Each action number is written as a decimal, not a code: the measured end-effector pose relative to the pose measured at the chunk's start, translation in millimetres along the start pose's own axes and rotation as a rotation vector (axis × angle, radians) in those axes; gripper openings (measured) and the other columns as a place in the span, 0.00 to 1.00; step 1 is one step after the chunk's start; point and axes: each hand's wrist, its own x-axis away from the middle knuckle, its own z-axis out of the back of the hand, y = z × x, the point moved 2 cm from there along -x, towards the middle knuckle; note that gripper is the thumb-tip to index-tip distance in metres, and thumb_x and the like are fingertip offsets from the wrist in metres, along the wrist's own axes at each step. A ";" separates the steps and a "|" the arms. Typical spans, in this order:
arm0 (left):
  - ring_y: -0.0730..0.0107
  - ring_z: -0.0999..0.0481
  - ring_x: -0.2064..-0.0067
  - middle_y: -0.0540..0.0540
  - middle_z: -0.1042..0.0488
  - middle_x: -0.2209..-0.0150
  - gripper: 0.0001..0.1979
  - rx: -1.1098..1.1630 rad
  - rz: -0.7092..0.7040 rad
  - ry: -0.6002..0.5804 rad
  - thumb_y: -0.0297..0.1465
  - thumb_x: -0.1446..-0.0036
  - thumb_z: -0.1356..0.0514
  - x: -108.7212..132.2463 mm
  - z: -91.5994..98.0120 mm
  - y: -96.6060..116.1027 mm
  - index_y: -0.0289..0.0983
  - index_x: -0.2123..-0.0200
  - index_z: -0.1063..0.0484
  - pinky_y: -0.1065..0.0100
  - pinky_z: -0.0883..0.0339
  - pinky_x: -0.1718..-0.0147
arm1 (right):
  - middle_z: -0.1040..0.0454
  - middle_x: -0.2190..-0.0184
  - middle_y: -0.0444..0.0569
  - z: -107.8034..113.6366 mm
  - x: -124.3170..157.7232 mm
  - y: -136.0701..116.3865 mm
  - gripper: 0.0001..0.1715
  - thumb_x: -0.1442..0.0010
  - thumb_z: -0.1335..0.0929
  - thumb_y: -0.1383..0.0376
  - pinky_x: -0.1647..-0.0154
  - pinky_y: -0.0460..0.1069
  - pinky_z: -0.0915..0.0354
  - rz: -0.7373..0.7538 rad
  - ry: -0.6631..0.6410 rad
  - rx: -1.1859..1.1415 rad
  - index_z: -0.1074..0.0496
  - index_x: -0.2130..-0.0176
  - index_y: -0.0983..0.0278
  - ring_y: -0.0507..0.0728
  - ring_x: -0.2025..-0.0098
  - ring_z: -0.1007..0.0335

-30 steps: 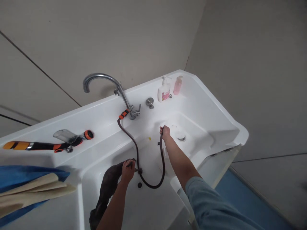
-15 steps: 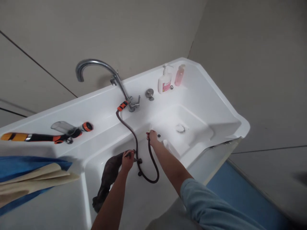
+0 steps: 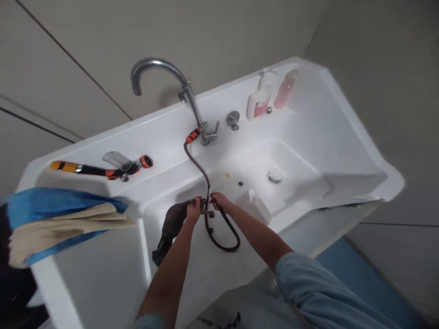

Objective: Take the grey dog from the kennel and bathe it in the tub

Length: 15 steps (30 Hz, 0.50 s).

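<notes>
In the white tub, my left hand (image 3: 194,209) is closed on the near end of a dark, limp, wet-looking item (image 3: 173,228), possibly cloth or an animal; I cannot make out which. My right hand (image 3: 219,202) grips one end of a thin dark hose (image 3: 234,247). From there the hose loops down and back up to an orange-black connector (image 3: 194,135) beside the chrome faucet (image 3: 161,64). Both hands are close together, with the hose passing between them. A small dark fitting (image 3: 211,214) lies just below them.
White bottle (image 3: 259,104) and pink bottle (image 3: 285,91) stand on the back ledge. A brush-like orange-black tool (image 3: 99,170) lies on the left ledge. Blue and beige towels (image 3: 68,224) drape over the left side. A whitish container (image 3: 252,205) and a drain (image 3: 275,177) are at right.
My right hand has come left and down with the hose end, close beside my left hand. The camera view has shifted, showing more of the tub's left side.
</notes>
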 end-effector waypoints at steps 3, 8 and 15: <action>0.54 0.11 0.51 0.37 0.12 0.60 0.20 0.061 0.091 0.040 0.43 0.28 0.43 -2.7 4.6 10.4 0.38 0.64 0.18 0.57 0.19 0.45 | 0.23 0.78 0.40 -15.5 15.7 26.8 0.06 0.36 0.33 0.69 0.84 0.40 0.49 -0.121 -0.195 0.135 0.29 0.57 0.61 0.48 0.85 0.42; 0.55 0.10 0.49 0.35 0.11 0.57 0.20 0.137 0.136 0.084 0.43 0.28 0.42 0.6 8.6 21.0 0.37 0.64 0.16 0.57 0.19 0.43 | 0.25 0.81 0.39 -20.6 24.3 38.6 0.09 0.35 0.35 0.72 0.86 0.40 0.51 -0.088 -0.143 0.192 0.29 0.57 0.60 0.49 0.87 0.43; 0.54 0.10 0.51 0.35 0.11 0.59 0.22 0.119 0.167 0.025 0.42 0.26 0.43 2.6 2.3 21.9 0.36 0.64 0.16 0.59 0.18 0.46 | 0.25 0.81 0.39 -18.6 23.5 36.2 0.10 0.38 0.34 0.72 0.86 0.41 0.50 -0.086 -0.095 0.146 0.27 0.57 0.61 0.49 0.86 0.42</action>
